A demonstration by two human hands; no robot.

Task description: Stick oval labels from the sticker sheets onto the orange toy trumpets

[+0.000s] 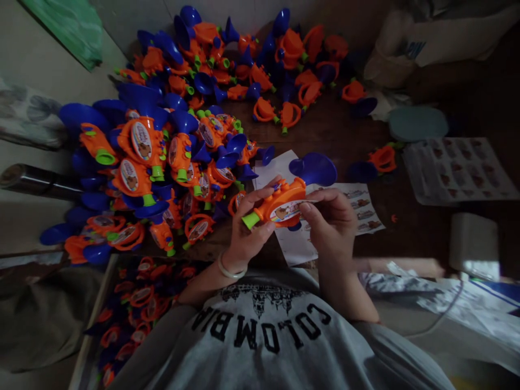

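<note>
An orange toy trumpet point(280, 206) with a blue bell and a green mouthpiece is held over the table. My left hand point(249, 225) grips it near the mouthpiece, fingers on the valve side and thumb on the near side. On its side lies an oval sticker point(282, 212) with a brown cartoon animal. My right hand point(335, 222) pinches the sticker's right end between thumb and forefinger, close to the bell. Beneath both hands are white sticker sheets point(280, 165), partly covered by the trumpet and fingers.
Stickered toy trumpets point(140, 141) are heaped at left; more trumpets point(290, 49) pile along the back. An open box point(91, 330) of trumpets stands below left. At right lie a stack of sticker sheets point(463, 168), a teal lid-like object point(418, 123) and a white box-shaped object point(473, 244).
</note>
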